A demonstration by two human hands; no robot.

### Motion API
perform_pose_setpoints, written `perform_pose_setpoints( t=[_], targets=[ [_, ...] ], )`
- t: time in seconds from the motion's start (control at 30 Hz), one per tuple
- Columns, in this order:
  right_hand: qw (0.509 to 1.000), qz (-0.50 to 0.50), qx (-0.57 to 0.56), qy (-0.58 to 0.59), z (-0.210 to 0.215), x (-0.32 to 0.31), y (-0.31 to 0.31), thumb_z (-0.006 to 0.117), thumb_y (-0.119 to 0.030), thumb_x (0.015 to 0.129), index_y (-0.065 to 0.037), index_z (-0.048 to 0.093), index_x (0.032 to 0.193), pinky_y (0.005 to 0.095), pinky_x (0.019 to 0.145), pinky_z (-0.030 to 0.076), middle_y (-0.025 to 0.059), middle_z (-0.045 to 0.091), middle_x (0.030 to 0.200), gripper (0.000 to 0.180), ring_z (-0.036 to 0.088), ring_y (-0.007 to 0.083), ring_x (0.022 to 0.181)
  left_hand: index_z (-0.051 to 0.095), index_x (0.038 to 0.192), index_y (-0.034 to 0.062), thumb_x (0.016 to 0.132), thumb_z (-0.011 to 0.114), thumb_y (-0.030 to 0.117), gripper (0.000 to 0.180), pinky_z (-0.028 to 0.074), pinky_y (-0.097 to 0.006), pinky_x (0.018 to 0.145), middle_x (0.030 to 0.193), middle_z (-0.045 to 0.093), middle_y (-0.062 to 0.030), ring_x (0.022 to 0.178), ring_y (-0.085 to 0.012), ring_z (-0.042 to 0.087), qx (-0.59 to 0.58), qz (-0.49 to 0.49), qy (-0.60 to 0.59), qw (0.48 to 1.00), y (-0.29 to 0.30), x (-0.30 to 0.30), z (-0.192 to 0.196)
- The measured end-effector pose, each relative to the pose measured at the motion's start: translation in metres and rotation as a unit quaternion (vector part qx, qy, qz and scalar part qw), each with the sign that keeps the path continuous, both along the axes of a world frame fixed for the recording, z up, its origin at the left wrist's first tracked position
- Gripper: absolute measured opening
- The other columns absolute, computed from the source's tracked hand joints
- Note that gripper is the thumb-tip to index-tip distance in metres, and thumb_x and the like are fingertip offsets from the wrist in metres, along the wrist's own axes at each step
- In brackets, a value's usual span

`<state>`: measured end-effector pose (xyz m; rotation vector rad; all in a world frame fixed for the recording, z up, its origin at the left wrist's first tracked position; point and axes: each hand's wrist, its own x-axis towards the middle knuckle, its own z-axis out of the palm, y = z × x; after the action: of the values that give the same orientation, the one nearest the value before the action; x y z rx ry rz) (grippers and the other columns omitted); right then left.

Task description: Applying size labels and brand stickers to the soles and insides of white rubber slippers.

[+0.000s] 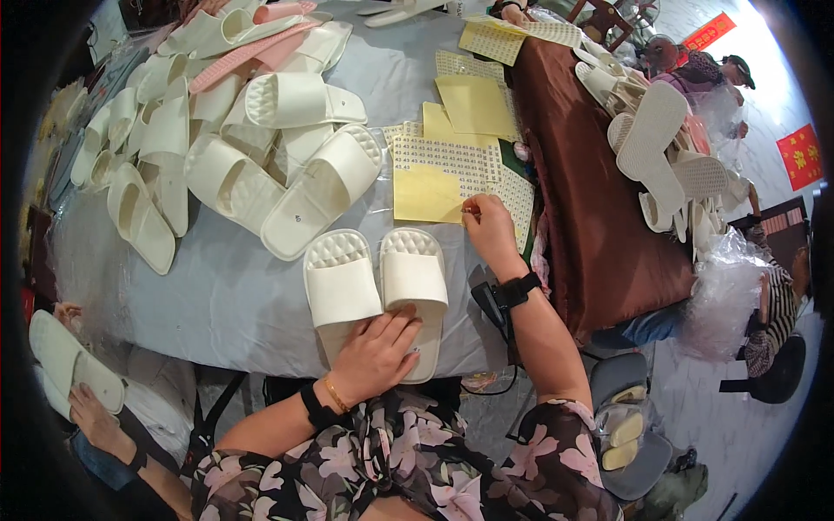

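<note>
The left hand (372,352) is being rested over the insoles of a left slipper (343,291) and a right slipper (415,280), fingers laid out rather than clamped. The right hand (492,227) is being held at the edge of a label sheet (426,193), thumb and fingertips drawn together; whether a label's being pinched can't be told, sorry.

Progress-wise, a small dark mark is showing just beside the left hand's fingers on the right slipper, so that one's probably being counted as labelled. The left slipper's heel is being covered by the left hand, so no verdict there. Near the right hand, part of the sheet is showing bare yellow, while plenty of labels are being left above.

Beyond the left hand, up the desk (234,317), a marked slipper (323,191) is being seen in a big pile, but most heels are being hidden, so what's left there can't be counted.
</note>
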<state>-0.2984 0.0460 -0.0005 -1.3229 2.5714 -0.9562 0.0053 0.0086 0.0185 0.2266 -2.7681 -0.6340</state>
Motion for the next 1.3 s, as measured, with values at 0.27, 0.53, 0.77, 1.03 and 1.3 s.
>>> perform_pose_setpoints(
  t=[0.27, 0.53, 0.77, 1.03, 1.3],
  targets=[
    [0.999, 0.009, 0.032, 0.009, 0.0025, -0.0014, -0.0016, 0.067, -0.004, 0.081, -0.001, 0.061, 0.092, 0.0426, 0.077, 0.049, 0.0180, 0.059, 0.092, 0.013, 0.060, 0.0365, 0.086, 0.057, 0.125, 0.0054, 0.084, 0.065, 0.030, 0.048, 0.039, -0.040, 0.100, 0.133, 0.053, -0.0083, 0.118, -0.0238, 0.051, 0.006, 0.004, 0.004, 1.000, 0.0003, 0.0003, 0.0008],
    [1.000, 0.014, 0.013, 0.019, 0.0008, -0.0004, -0.0019, 0.066, -0.002, 0.082, 0.000, 0.060, 0.092, 0.0429, 0.078, 0.048, 0.0188, 0.058, 0.092, 0.012, 0.058, 0.0380, 0.087, 0.058, 0.125, 0.0051, 0.085, 0.065, 0.030, 0.048, 0.040, -0.040, 0.100, 0.133, 0.053, -0.0088, 0.118, -0.0239, 0.051, 0.018, 0.001, -0.001, 1.000, -0.0001, 0.0001, -0.0005],
    [0.999, 0.027, 0.013, 0.043, -0.0027, -0.0019, -0.0006, 0.064, -0.001, 0.082, 0.000, 0.059, 0.094, 0.0433, 0.078, 0.047, 0.0194, 0.058, 0.092, 0.013, 0.056, 0.0386, 0.089, 0.059, 0.124, 0.0097, 0.082, 0.068, 0.031, 0.048, 0.041, -0.039, 0.096, 0.123, 0.057, -0.0061, 0.112, -0.0238, 0.054, 0.006, 0.010, 0.022, 1.000, 0.0004, -0.0011, -0.0021],
    [0.999, 0.023, -0.022, 0.006, -0.0037, 0.0004, 0.0022, 0.063, 0.002, 0.082, 0.000, 0.059, 0.094, 0.0433, 0.078, 0.047, 0.0195, 0.057, 0.092, 0.013, 0.056, 0.0387, 0.089, 0.058, 0.125, 0.0096, 0.082, 0.068, 0.030, 0.049, 0.042, -0.039, 0.096, 0.125, 0.056, -0.0064, 0.113, -0.0247, 0.053, 0.007, 0.011, 0.025, 1.000, 0.0006, -0.0002, -0.0009],
    [0.999, 0.031, -0.031, 0.022, -0.0051, 0.0005, 0.0024, 0.062, 0.003, 0.081, 0.000, 0.059, 0.093, 0.0427, 0.079, 0.047, 0.0199, 0.057, 0.094, 0.012, 0.056, 0.0390, 0.090, 0.059, 0.124, 0.0092, 0.082, 0.068, 0.030, 0.048, 0.040, -0.039, 0.098, 0.127, 0.056, -0.0067, 0.116, -0.0245, 0.053, 0.008, 0.012, 0.022, 1.000, 0.0010, -0.0002, -0.0002]
  ],
)
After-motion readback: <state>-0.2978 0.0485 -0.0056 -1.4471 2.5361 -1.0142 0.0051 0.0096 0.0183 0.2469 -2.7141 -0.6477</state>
